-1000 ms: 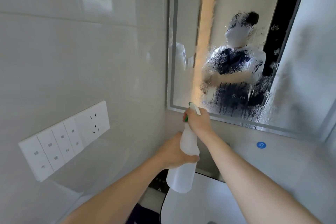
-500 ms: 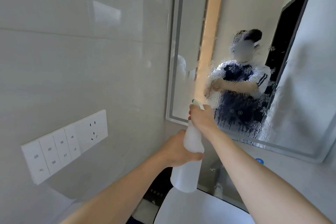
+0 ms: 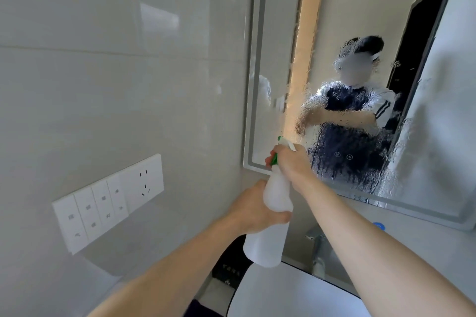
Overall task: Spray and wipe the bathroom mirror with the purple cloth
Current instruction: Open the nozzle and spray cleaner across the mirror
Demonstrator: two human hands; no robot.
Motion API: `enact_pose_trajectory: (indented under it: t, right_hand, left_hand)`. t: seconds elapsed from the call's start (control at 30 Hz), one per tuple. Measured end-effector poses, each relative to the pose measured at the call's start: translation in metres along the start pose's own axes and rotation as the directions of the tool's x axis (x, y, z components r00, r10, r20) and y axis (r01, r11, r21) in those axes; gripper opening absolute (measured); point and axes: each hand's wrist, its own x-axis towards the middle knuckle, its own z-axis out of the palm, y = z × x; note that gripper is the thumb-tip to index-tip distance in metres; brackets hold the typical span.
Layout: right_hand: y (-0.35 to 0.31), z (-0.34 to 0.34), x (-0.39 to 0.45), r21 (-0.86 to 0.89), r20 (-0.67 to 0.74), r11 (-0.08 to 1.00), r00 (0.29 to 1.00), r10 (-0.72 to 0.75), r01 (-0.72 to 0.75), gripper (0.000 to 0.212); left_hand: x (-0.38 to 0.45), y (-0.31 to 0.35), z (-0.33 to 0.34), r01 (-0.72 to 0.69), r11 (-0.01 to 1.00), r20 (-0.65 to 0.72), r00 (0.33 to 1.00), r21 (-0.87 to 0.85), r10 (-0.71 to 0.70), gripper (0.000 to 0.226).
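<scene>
Nozzle-up, the spray bottle (image 3: 270, 224) stands just short of the mirror (image 3: 360, 85), up and ahead; left hand (image 3: 253, 210) grips its body, right hand (image 3: 291, 162) (nearer the glass) wraps the trigger. Purple cloth unseen.

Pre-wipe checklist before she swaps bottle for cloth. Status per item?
1. Spray bottle held firm: ok, left hand grips the body, right hand holds the trigger head.
2. Mirror wetted: ok in the lower middle; the left strip looks dry.
3. Purple cloth located: cannot tell, only a dark scrap at the bottom edge.
4. Free hand for wiping: not ok, both hold the bottle.
</scene>
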Motion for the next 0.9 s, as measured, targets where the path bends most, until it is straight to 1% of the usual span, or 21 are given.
enact_pose_trajectory:
  t: [0.23,0.33,0.43,0.53,0.6,0.67,0.73,0.8,0.9]
  right_hand:
    - [0.009,-0.002,-0.008,-0.065,-0.037,0.998,0.999,-0.024,0.021,0.021]
    - [-0.001,-0.004,-0.006,-0.071,-0.051,0.996,0.997,-0.051,0.047,0.015]
    - [-0.025,-0.006,-0.002,-0.049,-0.001,0.994,0.995,-0.095,0.095,0.016]
    - [-0.051,-0.011,0.004,-0.028,0.038,0.992,0.992,-0.118,0.119,0.018]
    - [-0.057,-0.013,0.005,0.011,0.093,0.990,0.986,-0.141,0.140,0.020]
    - [-0.056,-0.014,0.004,0.033,0.136,0.984,0.974,-0.179,0.176,0.017]
    - [-0.049,-0.017,0.004,0.046,0.141,0.986,0.976,-0.165,0.160,0.020]
    - [-0.043,-0.018,0.002,0.010,0.100,0.988,0.983,-0.153,0.152,0.025]
    - [-0.037,-0.019,-0.002,-0.113,-0.014,0.974,0.980,-0.200,0.197,0.019]
  left_hand:
    - [-0.001,-0.009,0.008,0.008,0.999,0.023,1.000,-0.046,-0.007,0.072]
    - [0.003,-0.001,0.004,-0.017,0.998,0.006,1.000,-0.066,0.017,0.069]
    - [0.009,0.014,-0.010,-0.066,0.997,-0.041,0.997,-0.048,0.064,0.066]
    - [0.016,0.034,-0.026,-0.115,0.993,-0.062,0.991,0.008,0.115,0.066]
    - [0.020,0.047,-0.034,-0.145,0.989,-0.056,0.988,0.030,0.147,0.067]
    - [0.024,0.052,-0.037,-0.174,0.985,-0.037,0.984,-0.020,0.173,0.067]
    - [0.028,0.052,-0.035,-0.197,0.980,-0.017,0.980,-0.011,0.197,0.063]
    - [0.026,0.050,-0.032,-0.217,0.976,0.014,0.976,0.015,0.217,0.059]
    - [0.024,0.048,-0.025,-0.225,0.974,0.050,0.973,-0.041,0.227,0.059]
